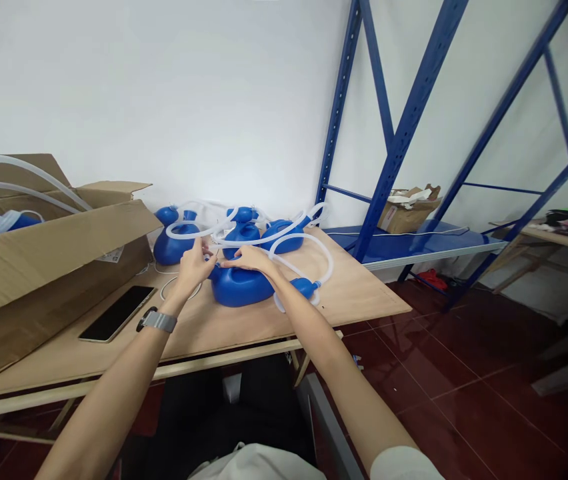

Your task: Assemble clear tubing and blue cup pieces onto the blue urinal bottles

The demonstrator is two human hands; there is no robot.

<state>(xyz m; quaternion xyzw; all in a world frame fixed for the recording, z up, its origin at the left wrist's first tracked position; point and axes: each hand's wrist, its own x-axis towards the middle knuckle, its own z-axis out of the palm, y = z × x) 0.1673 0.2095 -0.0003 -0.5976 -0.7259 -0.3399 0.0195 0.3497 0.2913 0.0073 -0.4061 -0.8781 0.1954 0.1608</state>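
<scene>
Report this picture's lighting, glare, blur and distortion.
Head view: soft light on the white wall, with the tiled floor much darker; head view: mild sheen on the blue container under the hands; head view: shelf post leaning, likely wide-lens distortion, and upper-right corner blackened; head view: fingertip detail too small to judge.

You have passage over the tabletop (367, 297) toward its right front corner. On your left, the cardboard box (59, 267) forms a wall; directly ahead, blue containers (168, 249) and looped translucent hoses (331, 261) obstruct your forward reach.
</scene>
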